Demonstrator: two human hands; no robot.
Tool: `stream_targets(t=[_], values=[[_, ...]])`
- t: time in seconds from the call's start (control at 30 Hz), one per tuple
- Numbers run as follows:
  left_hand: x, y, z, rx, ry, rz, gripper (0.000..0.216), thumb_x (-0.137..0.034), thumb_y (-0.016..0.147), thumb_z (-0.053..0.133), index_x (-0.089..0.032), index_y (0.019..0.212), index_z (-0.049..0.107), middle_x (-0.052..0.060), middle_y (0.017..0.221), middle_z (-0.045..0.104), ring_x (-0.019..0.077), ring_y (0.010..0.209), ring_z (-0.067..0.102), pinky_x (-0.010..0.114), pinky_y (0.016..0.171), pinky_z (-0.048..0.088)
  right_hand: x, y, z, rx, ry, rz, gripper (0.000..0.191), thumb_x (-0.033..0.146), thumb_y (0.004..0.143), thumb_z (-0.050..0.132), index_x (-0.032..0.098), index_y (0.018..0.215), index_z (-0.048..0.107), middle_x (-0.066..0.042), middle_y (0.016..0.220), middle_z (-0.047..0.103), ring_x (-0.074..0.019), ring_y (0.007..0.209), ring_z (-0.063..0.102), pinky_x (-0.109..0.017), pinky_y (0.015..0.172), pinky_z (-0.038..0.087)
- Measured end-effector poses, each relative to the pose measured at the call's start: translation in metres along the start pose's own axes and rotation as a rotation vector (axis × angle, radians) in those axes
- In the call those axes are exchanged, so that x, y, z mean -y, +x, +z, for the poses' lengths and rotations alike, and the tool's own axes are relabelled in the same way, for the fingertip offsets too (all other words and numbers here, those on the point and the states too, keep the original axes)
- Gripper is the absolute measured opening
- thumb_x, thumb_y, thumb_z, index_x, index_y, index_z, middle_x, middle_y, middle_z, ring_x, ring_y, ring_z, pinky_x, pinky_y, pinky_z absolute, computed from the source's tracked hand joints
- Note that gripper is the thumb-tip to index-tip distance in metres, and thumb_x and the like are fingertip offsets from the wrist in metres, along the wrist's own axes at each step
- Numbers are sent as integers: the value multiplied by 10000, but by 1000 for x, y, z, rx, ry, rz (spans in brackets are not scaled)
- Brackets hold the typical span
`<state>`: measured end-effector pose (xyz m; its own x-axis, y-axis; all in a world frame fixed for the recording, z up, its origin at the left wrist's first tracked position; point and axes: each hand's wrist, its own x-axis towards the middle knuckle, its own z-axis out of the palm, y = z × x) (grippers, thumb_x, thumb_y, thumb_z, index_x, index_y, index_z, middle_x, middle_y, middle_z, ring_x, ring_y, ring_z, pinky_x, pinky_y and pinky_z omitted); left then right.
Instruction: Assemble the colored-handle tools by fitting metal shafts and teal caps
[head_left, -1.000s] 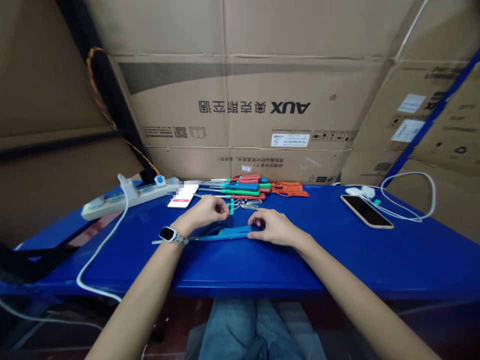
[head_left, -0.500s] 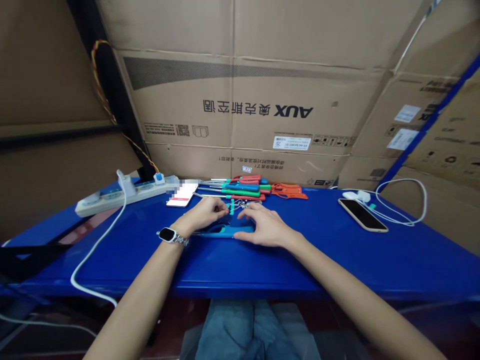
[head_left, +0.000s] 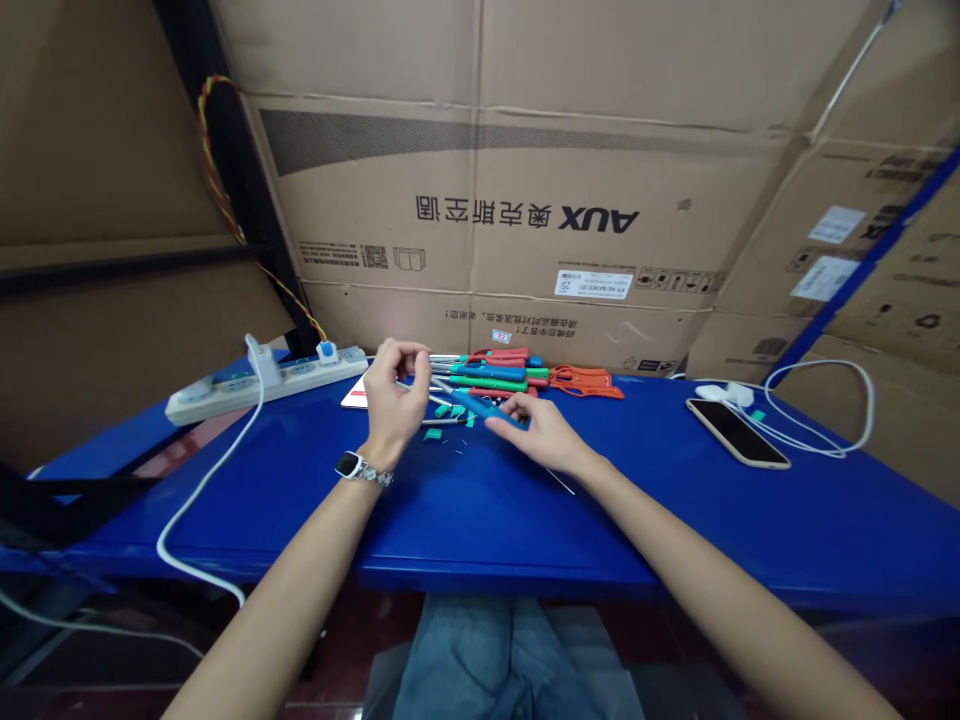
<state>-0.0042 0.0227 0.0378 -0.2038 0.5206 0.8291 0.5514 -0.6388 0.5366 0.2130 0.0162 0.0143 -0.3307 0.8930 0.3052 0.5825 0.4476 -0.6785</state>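
Note:
In my right hand (head_left: 541, 428) is the blue handle (head_left: 487, 410) of a long-nosed lighter, raised off the table and tilted. Its metal tube slants up and left to my left hand (head_left: 401, 385), whose fingers are curled around the tube's end, partly hiding it. Below the lighter lie small green pieces (head_left: 433, 434) and another thin metal tube (head_left: 442, 421). A thin white wire (head_left: 561, 482) shows just beneath my right hand.
Behind my hands lies a stack of similar lighters with red, green and blue handles (head_left: 491, 383). Orange handle pieces (head_left: 586, 381) are beside it. A white phone (head_left: 354, 397), a power strip (head_left: 225, 390), a black-screened phone (head_left: 739, 432) and white cable (head_left: 814, 430) rest on the blue table (head_left: 480, 540). Cardboard stands behind.
The blue lighter has been lifted from the table and tilted between both hands. My left hand has risen to its tube; my right hand has closed on the handle.

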Motion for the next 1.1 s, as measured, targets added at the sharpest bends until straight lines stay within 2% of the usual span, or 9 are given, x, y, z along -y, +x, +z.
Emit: stream_targets(t=[0.07,0.13,0.27,0.33,0.5,0.77,0.87,1.0,1.1], values=[[0,-5,6,10,-120,-111,133,-289,924,547,-194,837,578,-23,674,487,126,616,446,253,596,381,-5,0,1,-22,201,52,417,609,851,578,193,859,550,8,657,628,-141,574,561,-260,576,410],[2,-10,16,114,-244,-240,131,-313,881,606,-184,885,585,-23,684,529,116,603,473,233,553,384,-6,0,6,-28,348,74,431,632,856,554,203,865,511,31,582,598,-126,490,519,-248,524,397],[3,-18,30,392,-491,-413,300,-408,798,684,-166,970,642,40,893,672,150,728,609,240,590,497,-2,-2,17,-46,434,55,420,622,851,574,208,869,501,37,576,598,-113,451,499,-235,487,395],[1,-19,33,460,-592,-452,326,-436,765,711,-160,933,665,55,944,700,172,775,644,263,641,542,-1,-3,20,-44,434,36,401,601,855,584,211,862,496,41,575,595,-111,451,499,-232,487,398],[-2,-19,31,454,-717,-545,318,-403,723,752,-157,907,669,63,980,720,193,827,682,270,680,566,-2,-6,21,-58,418,7,363,559,864,599,215,851,483,45,581,591,-107,461,495,-230,501,395],[-8,-28,37,448,-865,-692,381,-154,614,759,-199,957,599,-6,900,674,114,790,640,185,661,484,-3,-4,26,-115,376,25,347,534,838,630,212,849,500,24,639,620,-129,524,547,-237,529,401],[-10,-31,40,428,-859,-711,379,-141,619,724,-206,966,586,-22,869,653,97,748,613,175,623,446,-3,-3,28,-124,340,24,333,528,846,619,216,866,504,29,643,619,-140,549,564,-242,544,404],[-13,-32,43,324,-800,-712,258,-152,650,650,-193,897,587,-42,767,611,73,634,542,167,553,388,-2,-4,30,-144,287,8,326,533,861,601,223,862,500,23,680,643,-148,590,579,-253,586,422],[-14,-30,43,277,-789,-739,207,-193,655,659,-181,853,597,-31,748,613,90,640,559,189,577,422,0,-5,30,-157,232,23,343,558,857,596,227,861,509,11,712,665,-160,624,602,-263,612,439]])
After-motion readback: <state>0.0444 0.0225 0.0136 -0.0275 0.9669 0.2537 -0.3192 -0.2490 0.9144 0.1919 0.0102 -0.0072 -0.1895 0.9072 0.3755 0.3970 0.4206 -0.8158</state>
